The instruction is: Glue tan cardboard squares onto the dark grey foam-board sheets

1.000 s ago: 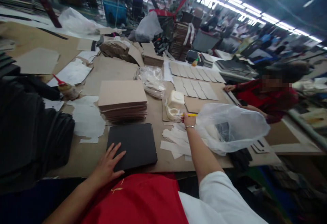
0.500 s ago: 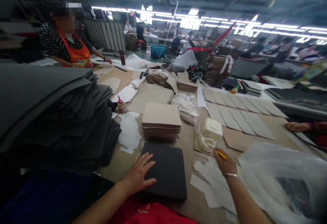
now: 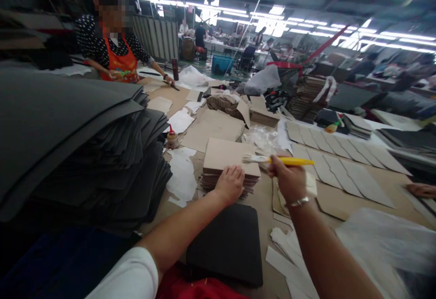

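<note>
My right hand (image 3: 288, 178) is closed round the yellow handle of a paintbrush (image 3: 293, 161). The brush lies level, its pale bristles over the right part of a stack of tan cardboard sheets (image 3: 225, 151). At the stack's front edge rests my left hand (image 3: 231, 183), fingers side by side and laid on the cardboard. Closer to me is a pile of black rectangular panels (image 3: 226, 244), which neither hand touches. Behind my right hand and wrist, a cream plastic container (image 3: 310, 184) is mostly hidden.
Large dark grey sheets (image 3: 68, 122) are heaped at left. A glue bottle with a red tip (image 3: 172, 137) stands beyond white paper scraps (image 3: 182, 174). Cut cardboard pieces (image 3: 347, 171) and clear plastic (image 3: 384, 240) lie at right. A person in an orange apron (image 3: 121, 60) works across the table.
My left hand has left the black panels and moved forward to the cardboard stack. My right hand has brought the brush up from the cream container, leftward over the cardboard.
</note>
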Demonstrator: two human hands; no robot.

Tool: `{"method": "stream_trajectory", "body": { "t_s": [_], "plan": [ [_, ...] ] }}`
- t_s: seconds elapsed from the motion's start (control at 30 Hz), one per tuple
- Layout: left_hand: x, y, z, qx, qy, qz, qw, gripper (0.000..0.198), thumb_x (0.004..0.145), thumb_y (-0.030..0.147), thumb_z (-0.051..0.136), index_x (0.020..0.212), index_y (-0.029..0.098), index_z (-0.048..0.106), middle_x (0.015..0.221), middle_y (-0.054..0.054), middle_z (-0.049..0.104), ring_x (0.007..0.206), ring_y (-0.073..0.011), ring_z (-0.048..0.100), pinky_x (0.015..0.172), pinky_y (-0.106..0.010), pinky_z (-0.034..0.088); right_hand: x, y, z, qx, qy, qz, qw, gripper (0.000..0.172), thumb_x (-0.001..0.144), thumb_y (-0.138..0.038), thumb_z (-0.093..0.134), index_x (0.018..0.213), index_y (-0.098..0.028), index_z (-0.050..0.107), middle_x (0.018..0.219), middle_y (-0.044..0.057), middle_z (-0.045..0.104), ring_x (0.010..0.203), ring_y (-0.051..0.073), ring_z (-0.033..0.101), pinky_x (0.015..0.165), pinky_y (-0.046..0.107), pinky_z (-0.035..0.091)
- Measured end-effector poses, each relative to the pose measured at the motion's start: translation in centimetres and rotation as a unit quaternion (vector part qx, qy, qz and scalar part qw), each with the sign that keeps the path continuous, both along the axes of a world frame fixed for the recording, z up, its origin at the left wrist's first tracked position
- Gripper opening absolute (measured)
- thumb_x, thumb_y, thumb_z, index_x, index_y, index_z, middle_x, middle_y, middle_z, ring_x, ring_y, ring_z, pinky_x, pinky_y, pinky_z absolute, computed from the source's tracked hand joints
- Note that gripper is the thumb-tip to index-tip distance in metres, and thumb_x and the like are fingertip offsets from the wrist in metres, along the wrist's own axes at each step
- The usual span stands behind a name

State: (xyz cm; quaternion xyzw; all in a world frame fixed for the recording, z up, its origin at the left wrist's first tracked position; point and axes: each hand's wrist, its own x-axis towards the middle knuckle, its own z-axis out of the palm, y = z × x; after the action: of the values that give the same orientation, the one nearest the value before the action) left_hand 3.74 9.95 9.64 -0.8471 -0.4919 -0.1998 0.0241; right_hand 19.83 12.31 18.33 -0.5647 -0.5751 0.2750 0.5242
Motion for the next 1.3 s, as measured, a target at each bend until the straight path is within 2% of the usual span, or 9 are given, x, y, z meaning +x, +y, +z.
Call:
{"method": "stream_trajectory", "body": {
  "t_s": [0.1,0.23,0.43,0.57,0.77,0.87,1.0,1.13,1.3],
  "plan": [
    [0.3,0.5,-0.5,0.002,0.008,0.008,1.0,0.051,0.084,0.026,0.047,0.13,0.005,0.04,0.132,-0.022,0.045,0.124,-0.031,0.038,0.105,-0.048,0.028,-6.9,3.4,0.3,-0.072,0.03,0.157,0.984,0.031,0.07,-0.046,0.063,0.075,-0.016,0.058,0.048,-0.004,0.056,0.036,0.008,0.049,0.035,0.018,0.039],
    [0.0,0.6,-1.1,0.019,0.002,0.001,1.0,0.046,0.086,0.026,0.045,0.126,0.005,0.046,0.126,-0.019,0.051,0.123,-0.0315,0.039,0.106,-0.047,0.027,-10.9,6.9,-1.5,-0.133,-0.016,0.237,0.962,0.024,0.071,-0.038,0.06,0.069,-0.015,0.057,0.045,-0.005,0.053,0.033,0.006,0.045,0.032,0.015,0.034],
    [-0.2,1.0,-1.6,0.027,0.003,-0.014,1.0,0.05,0.087,0.029,0.043,0.131,0.006,0.041,0.133,-0.017,0.047,0.125,-0.0286,0.039,0.107,-0.044,0.025,-10.9,12.5,-2.7,-0.084,-0.036,0.15,0.984,0.019,0.075,-0.034,0.054,0.074,-0.016,0.057,0.047,-0.004,0.056,0.034,0.006,0.047,0.035,0.014,0.038],
    [-0.5,0.9,-1.0,0.018,0.001,-0.022,1.0,0.046,0.088,0.029,0.043,0.129,0.009,0.044,0.133,-0.015,0.049,0.122,-0.0273,0.042,0.104,-0.043,0.03,-7.1,14.2,-2.6,-0.076,-0.098,0.088,0.988,0.021,0.075,-0.035,0.052,0.074,-0.015,0.059,0.048,-0.003,0.057,0.036,0.006,0.049,0.037,0.015,0.039],
    [-0.6,2.3,1.0,-0.019,-0.003,0.042,0.999,0.027,0.082,0.027,0.054,0.106,0.014,0.057,0.129,-0.014,0.051,0.114,-0.0272,0.046,0.093,-0.04,0.04,1.5,12.6,-1.7,-0.07,-0.139,-0.038,0.987,0.023,0.074,-0.036,0.052,0.069,-0.015,0.061,0.048,-0.002,0.057,0.037,0.008,0.05,0.038,0.017,0.038],
    [-0.6,3.4,2.2,-0.04,0.021,0.06,0.997,0.022,0.078,0.026,0.059,0.097,0.015,0.057,0.112,-0.013,0.058,0.104,-0.0263,0.05,0.086,-0.038,0.043,3.4,9.9,-1.6,-0.043,-0.164,-0.009,0.985,0.024,0.075,-0.036,0.053,0.069,-0.015,0.062,0.048,-0.002,0.057,0.04,0.009,0.051,0.041,0.018,0.039],
    [-0.7,4.0,3.5,-0.054,0.07,0.028,0.996,0.019,0.078,0.023,0.059,0.094,0.015,0.057,0.095,-0.01,0.06,0.094,-0.0247,0.054,0.079,-0.035,0.045,4.5,3.7,-1.7,-0.028,-0.178,0.048,0.982,0.024,0.076,-0.037,0.054,0.07,-0.016,0.063,0.047,-0.003,0.056,0.043,0.01,0.052,0.044,0.019,0.039],
    [-0.8,3.9,4.5,-0.079,0.1,0.019,0.992,0.018,0.078,0.026,0.06,0.093,0.015,0.059,0.093,-0.009,0.06,0.092,-0.0233,0.057,0.077,-0.032,0.046,5.6,-0.5,-1.4,-0.017,-0.113,0.026,0.993,0.024,0.076,-0.039,0.057,0.075,-0.016,0.063,0.047,-0.003,0.055,0.04,0.009,0.05,0.041,0.019,0.038],
    [-0.8,3.9,5.5,-0.135,0.124,0.008,0.983,0.02,0.078,0.032,0.062,0.089,0.016,0.063,0.092,-0.009,0.062,0.089,-0.0229,0.06,0.074,-0.031,0.047,4.0,2.4,-0.9,0.013,0.02,-0.022,0.999,0.029,0.073,-0.044,0.059,0.078,-0.016,0.061,0.048,-0.004,0.054,0.039,0.009,0.049,0.037,0.018,0.039]
  ]
}}
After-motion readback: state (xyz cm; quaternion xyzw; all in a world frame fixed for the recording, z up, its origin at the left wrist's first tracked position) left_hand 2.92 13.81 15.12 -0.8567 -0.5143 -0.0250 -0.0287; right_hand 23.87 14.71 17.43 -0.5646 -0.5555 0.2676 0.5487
